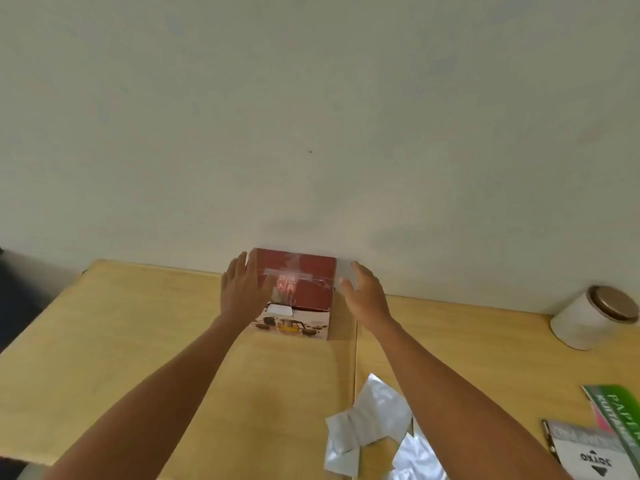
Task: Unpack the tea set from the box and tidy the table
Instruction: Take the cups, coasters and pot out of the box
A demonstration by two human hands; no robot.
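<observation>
A red tea set box (304,289) with pale lettering on its lid and a picture of a teapot on its front stands at the far edge of the wooden table (138,341), against the wall. The box is closed. My left hand (244,289) lies flat against its left side, fingers spread. My right hand (363,291) is at its right side, fingers extended, touching or nearly touching the box. Neither hand is closed around it.
A white canister (588,317) with a brown lid lies tilted at the far right. Silvery foil pouches (374,420) lie near the front centre. Booklets, one green (620,410) and one grey (581,448), sit at the right edge. The table's left edge drops off.
</observation>
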